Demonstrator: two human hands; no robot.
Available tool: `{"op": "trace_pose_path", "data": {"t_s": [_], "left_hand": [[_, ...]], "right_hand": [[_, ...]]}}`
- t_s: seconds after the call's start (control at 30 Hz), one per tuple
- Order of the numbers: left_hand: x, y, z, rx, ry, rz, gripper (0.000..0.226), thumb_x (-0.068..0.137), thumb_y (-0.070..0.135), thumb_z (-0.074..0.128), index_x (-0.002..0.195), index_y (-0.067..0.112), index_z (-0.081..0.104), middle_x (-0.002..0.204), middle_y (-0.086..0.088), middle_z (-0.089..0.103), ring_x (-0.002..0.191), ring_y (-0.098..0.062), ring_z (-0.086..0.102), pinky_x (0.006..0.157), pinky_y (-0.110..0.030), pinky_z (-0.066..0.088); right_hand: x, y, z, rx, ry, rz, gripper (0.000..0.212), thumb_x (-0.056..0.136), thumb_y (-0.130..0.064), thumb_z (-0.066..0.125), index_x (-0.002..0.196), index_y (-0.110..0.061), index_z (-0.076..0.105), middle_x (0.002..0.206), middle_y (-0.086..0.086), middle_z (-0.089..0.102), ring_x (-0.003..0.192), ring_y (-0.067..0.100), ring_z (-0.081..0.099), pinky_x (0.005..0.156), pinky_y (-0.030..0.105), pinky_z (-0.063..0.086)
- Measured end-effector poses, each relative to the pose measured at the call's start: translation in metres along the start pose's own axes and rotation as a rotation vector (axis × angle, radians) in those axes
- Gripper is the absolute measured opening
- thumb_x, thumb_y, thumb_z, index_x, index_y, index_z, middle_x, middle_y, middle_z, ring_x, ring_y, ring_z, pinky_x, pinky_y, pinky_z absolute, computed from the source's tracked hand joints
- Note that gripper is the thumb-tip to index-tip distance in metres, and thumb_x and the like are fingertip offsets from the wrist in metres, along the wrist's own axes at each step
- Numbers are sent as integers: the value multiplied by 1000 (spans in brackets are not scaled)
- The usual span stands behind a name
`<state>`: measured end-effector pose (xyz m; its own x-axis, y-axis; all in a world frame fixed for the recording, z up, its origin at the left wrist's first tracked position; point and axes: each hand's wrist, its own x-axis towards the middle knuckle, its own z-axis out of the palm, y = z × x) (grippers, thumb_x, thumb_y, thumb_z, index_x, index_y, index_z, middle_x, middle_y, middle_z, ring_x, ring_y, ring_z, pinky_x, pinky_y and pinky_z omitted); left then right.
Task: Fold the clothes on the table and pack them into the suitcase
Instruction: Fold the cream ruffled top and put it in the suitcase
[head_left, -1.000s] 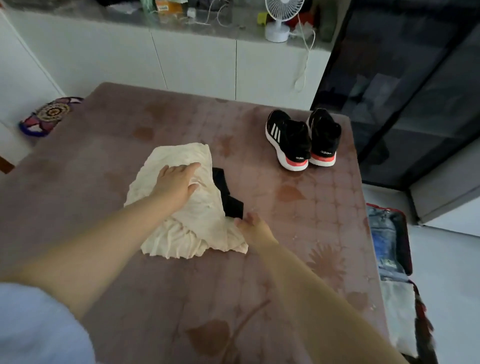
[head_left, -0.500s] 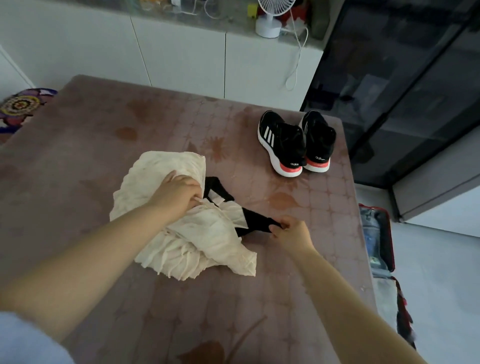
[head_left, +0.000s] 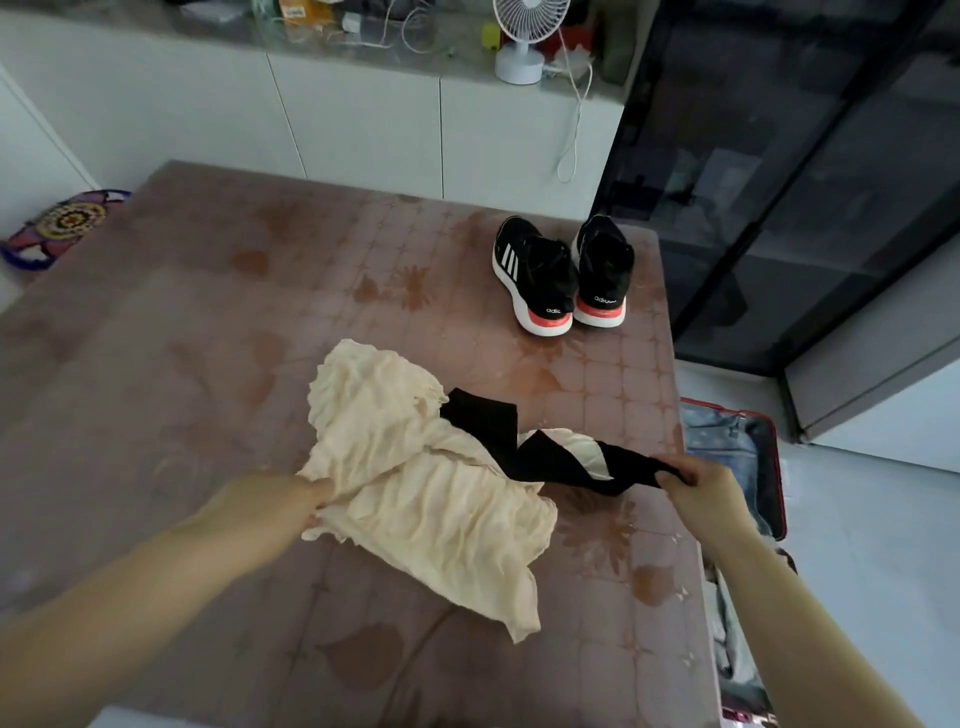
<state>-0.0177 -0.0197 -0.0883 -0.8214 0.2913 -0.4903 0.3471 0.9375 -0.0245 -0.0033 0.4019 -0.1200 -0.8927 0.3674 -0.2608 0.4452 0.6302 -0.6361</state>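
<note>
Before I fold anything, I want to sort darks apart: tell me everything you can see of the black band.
The black band is a long, narrow strip of thin, matte, soft-looking cloth, twisted along its length. Its far end emerges from under the cream garment. It runs diagonally rightward across a cream fold to the right hand, whose grip pinches its end and holds it nearly straight. Whether it is sewn to the garment cannot be told.

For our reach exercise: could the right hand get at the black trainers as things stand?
Probably yes: only bare table lies between the right hand and the trainers, though it is pinching the black strap.
</note>
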Motion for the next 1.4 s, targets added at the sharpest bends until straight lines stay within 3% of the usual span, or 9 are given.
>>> {"op": "trace_pose_path", "data": {"t_s": [0.2,0.4,0.57,0.73,0.83,0.97,1.1,1.2,1.4], "left_hand": [[-3,-3,-13,-9,-306,0,9,81,33,65,84,27,60,83,9,55,81,-8,54,71,-18,40],[49,39,-77,-409,413,-87,10,90,39,54,89,29,56,77,12,56,81,-15,53,63,-27,37],[107,57,-68,-189,331,-53,42,93,32,50,134,22,43,134,-1,47,120,-22,46,96,-33,36],[140,36,-63,0,64,-42,59,91,39,52,145,31,26,158,-4,1,144,-26,-5,116,-42,6],[147,33,-58,59,-16,65,34,90,40,53,123,30,54,158,-1,6,145,-23,-8,115,-46,-4],[143,33,-49,-301,78,200,29,87,53,50,90,25,55,96,2,61,101,-16,56,115,-41,14],[106,22,-78,-869,160,253,58,59,74,49,84,22,53,69,8,50,60,-1,43,61,-19,36],[83,6,-99,-835,-36,328,56,50,84,54,79,36,55,73,11,58,65,2,48,63,-15,40],[106,-7,-114,-630,597,-60,22,91,31,54,104,14,50,93,-8,55,81,-26,52,67,-32,35]], "right_hand": [[-9,-1,9,40,-45,-13,29,83,-23,68,112,-18,66,112,2,59,105,22,56,80,29,42],[3,-27,52,-67,-304,2,94,67,-48,76,143,-21,27,139,1,44,131,28,36,105,44,36],[-6,-47,73,-261,-432,-171,18,80,-31,66,90,-20,57,79,-4,60,88,23,60,66,24,41],[-11,-60,22,-57,-393,-315,16,79,-23,70,94,-22,63,84,-13,61,71,-3,55,61,10,40],[-17,-54,-14,14,-428,-270,13,80,-14,68,81,-13,56,67,-7,57,56,0,53,60,22,44],[-24,-36,-41,224,-429,-129,14,84,-6,64,85,-7,51,66,10,61,59,29,65,57,39,53],[-20,-28,-62,401,-492,-27,18,82,-3,65,97,-3,54,76,16,61,66,29,63,64,38,52],[-8,-32,-74,331,-694,27,36,72,-13,72,99,5,56,81,14,58,74,24,57,67,33,45],[37,-69,-45,586,-3,68,24,79,-32,70,97,-17,62,84,2,65,76,19,62,68,33,53]]}}
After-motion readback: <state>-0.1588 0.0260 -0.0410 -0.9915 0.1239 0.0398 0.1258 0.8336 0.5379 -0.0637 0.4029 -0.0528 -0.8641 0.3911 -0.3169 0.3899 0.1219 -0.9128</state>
